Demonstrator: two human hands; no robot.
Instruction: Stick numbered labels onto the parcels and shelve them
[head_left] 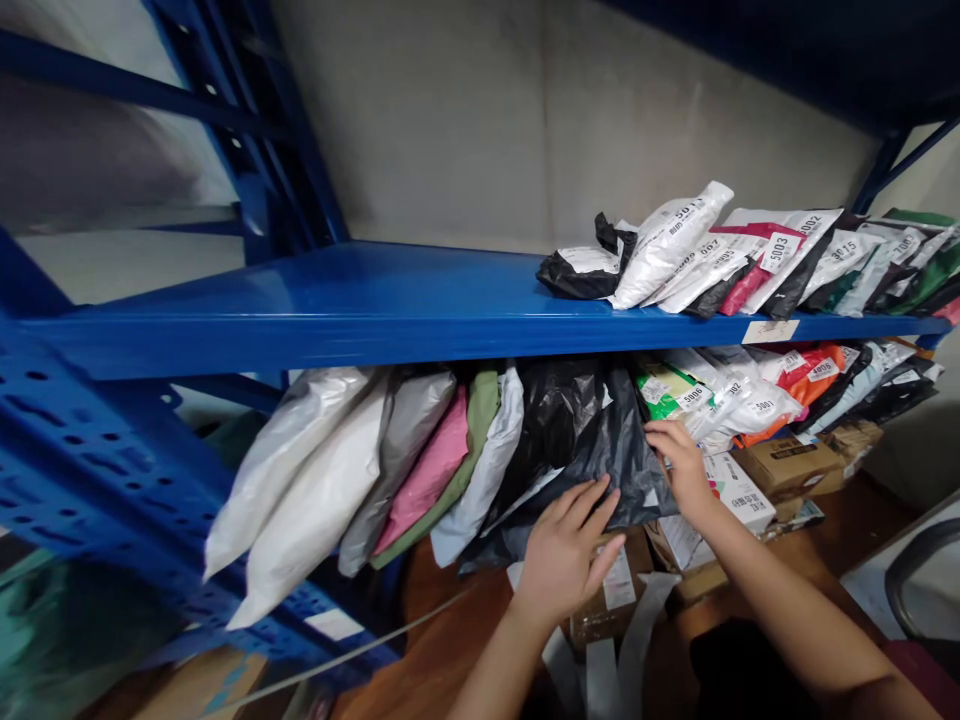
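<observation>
My left hand (568,545) lies with its fingers stretched out against the lower front of a dark grey plastic mailer bag (626,450). The fingers of my right hand (681,472) close on the right edge of that same bag; its thumb is mostly hidden. Left of it on the lower shelf stand a black mailer bag (551,410), a pale blue one (484,465), a green one (474,440), a pink one (424,470), a grey one (405,440) and white ones (322,510). To its right lean labelled bags, including a green one (667,388).
The blue upper shelf (337,300) runs just above my hands and carries a row of labelled parcels (675,240) at the right. Cardboard boxes (791,465) and a white box (739,492) sit below. A blue perforated upright (82,450) stands at the left.
</observation>
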